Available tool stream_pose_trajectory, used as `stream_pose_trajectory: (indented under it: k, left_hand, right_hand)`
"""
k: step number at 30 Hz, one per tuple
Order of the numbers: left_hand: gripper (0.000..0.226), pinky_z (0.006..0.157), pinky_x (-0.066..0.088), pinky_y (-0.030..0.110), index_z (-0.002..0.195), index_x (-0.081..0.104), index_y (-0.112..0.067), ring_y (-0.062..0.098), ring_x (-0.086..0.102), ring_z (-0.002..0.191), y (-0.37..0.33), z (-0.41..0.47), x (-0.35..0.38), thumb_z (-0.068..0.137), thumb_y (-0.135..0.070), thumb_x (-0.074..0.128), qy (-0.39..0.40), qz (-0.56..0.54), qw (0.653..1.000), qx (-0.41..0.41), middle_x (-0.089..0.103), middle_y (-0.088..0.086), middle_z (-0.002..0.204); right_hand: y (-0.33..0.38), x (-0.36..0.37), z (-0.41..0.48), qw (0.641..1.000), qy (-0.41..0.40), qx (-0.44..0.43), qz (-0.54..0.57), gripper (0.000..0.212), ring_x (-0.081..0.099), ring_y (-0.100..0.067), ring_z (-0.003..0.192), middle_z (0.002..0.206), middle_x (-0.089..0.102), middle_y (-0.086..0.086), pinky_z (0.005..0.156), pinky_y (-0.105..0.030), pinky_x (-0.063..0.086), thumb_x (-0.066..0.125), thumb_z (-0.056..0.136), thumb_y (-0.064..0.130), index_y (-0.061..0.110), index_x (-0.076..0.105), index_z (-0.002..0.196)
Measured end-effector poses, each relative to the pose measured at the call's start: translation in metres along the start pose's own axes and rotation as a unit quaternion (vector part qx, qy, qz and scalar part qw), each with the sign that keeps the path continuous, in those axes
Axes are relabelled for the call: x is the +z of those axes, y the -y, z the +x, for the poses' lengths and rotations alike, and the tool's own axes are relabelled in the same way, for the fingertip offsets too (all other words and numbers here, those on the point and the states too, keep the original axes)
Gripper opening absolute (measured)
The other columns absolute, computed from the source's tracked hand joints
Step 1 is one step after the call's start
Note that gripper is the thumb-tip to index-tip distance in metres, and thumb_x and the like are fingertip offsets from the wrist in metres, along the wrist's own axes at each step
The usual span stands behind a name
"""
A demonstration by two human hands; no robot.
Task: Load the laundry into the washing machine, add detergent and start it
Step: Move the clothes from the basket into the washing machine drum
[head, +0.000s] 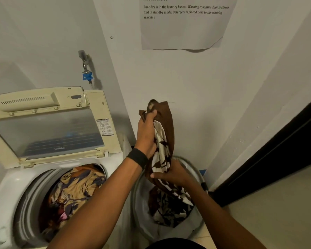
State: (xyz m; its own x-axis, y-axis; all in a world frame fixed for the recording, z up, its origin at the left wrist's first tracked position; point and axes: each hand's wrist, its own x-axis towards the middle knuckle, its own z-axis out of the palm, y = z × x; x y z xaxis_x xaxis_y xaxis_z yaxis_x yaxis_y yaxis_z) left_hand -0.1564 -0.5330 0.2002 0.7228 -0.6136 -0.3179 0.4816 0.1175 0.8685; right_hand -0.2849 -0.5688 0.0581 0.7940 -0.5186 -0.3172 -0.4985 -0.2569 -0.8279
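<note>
White walls box in this corner, washing machine (7, 191) lower left, lid up, clothes in its drum. Trailing into the basket (142, 212) at lower centre, the brown-and-white garment (167, 123) could snag or slip short of the drum. Left grip (147, 126) clamps its top, raised high; right grip (171, 174) clasps it lower.

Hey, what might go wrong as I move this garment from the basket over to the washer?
1. The garment, gripped by the left hand and right hand, has its lower end down in the basket among the other laundry. Lifting it across may drag pieces out onto the floor.
2. The drum already looks fairly full, so adding more might overload it.
</note>
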Motion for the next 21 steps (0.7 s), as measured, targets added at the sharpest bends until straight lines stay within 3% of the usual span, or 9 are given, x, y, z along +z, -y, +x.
stream_pose_trajectory:
  k: [2,4,7,10,13,15,18,19,21]
  left_hand:
    - [0.037,0.104,0.053,0.048,0.126,0.065,-0.008,0.032,0.068,0.116,-0.007,0.006,-0.006,0.096,-0.031,0.066,-0.017,0.006,0.999,0.048,0.073,0.016,0.119]
    - [0.047,0.105,0.053,0.040,0.132,0.056,-0.020,0.017,0.065,0.120,-0.009,0.010,-0.024,0.091,-0.039,0.069,0.022,0.099,0.983,0.155,0.067,0.006,0.130]
    - [0.074,0.111,0.042,0.021,0.150,0.039,-0.041,0.003,0.047,0.135,-0.002,0.013,-0.051,0.085,-0.054,0.072,0.158,0.371,0.874,0.272,0.047,-0.007,0.149]
    - [0.091,0.112,0.041,0.033,0.149,0.041,-0.044,0.012,0.045,0.129,0.020,0.008,-0.063,0.070,-0.077,0.069,0.256,0.555,0.761,0.218,0.052,-0.003,0.141]
    - [0.083,0.095,0.052,0.044,0.132,0.056,-0.035,0.013,0.059,0.106,0.035,0.008,-0.068,0.065,-0.080,0.072,0.226,0.573,0.760,0.204,0.067,-0.008,0.115]
    - [0.069,0.086,0.054,0.045,0.118,0.063,-0.031,0.015,0.060,0.093,0.029,0.006,-0.061,0.067,-0.074,0.077,0.214,0.575,0.755,0.230,0.065,-0.004,0.098]
    - [0.051,0.086,0.054,0.045,0.112,0.066,-0.026,0.019,0.059,0.091,0.020,0.004,-0.054,0.074,-0.053,0.086,0.225,0.575,0.755,0.221,0.057,0.000,0.092]
    - [0.045,0.088,0.054,0.045,0.111,0.066,-0.025,0.020,0.061,0.093,0.018,0.003,-0.054,0.077,-0.047,0.086,0.230,0.553,0.772,0.215,0.059,0.001,0.093]
    - [0.035,0.092,0.056,0.040,0.107,0.066,-0.021,0.020,0.068,0.097,0.014,0.005,-0.056,0.082,-0.037,0.085,0.220,0.451,0.843,0.195,0.069,0.003,0.097]
  right_hand:
    - [-0.012,0.001,0.002,1.000,-0.005,0.006,0.014,0.080,0.064,-0.017,0.119,0.125,0.069,0.006,0.108,-0.047,0.048,0.075,0.066,0.062,0.024,0.059,0.135]
    - [-0.010,-0.010,0.001,1.000,-0.017,-0.014,0.009,0.066,0.064,-0.018,0.117,0.127,0.069,-0.003,0.104,-0.038,0.050,0.076,0.077,0.047,0.016,0.062,0.134]
    - [0.010,-0.039,-0.001,0.995,-0.057,-0.079,0.022,0.050,0.066,-0.016,0.114,0.126,0.069,-0.002,0.096,-0.031,0.051,0.077,0.088,0.031,0.018,0.062,0.134]
    - [0.042,-0.069,-0.004,0.983,-0.100,-0.146,0.051,0.044,0.070,-0.005,0.098,0.106,0.074,0.009,0.083,-0.021,0.055,0.084,0.081,0.026,0.024,0.068,0.121]
    - [0.056,-0.082,-0.008,0.976,-0.113,-0.174,0.064,0.036,0.070,-0.005,0.089,0.095,0.074,0.007,0.078,-0.017,0.052,0.086,0.078,0.011,0.018,0.071,0.110]
    - [0.050,-0.081,-0.009,0.973,-0.120,-0.164,0.106,0.036,0.071,-0.009,0.092,0.098,0.074,0.004,0.080,-0.018,0.053,0.084,0.080,0.009,0.017,0.070,0.112]
    - [0.035,-0.072,-0.009,0.969,-0.122,-0.130,0.168,0.044,0.071,-0.015,0.096,0.102,0.073,0.003,0.080,-0.022,0.056,0.084,0.078,0.014,0.019,0.063,0.116]
    - [0.028,-0.068,-0.009,0.969,-0.114,-0.117,0.184,0.048,0.071,-0.017,0.098,0.105,0.073,0.002,0.080,-0.024,0.057,0.082,0.078,0.013,0.018,0.060,0.120]
    - [0.009,-0.059,-0.011,0.978,-0.084,-0.103,0.163,0.058,0.071,-0.018,0.104,0.111,0.072,0.001,0.084,-0.026,0.057,0.080,0.079,0.001,0.017,0.055,0.130]
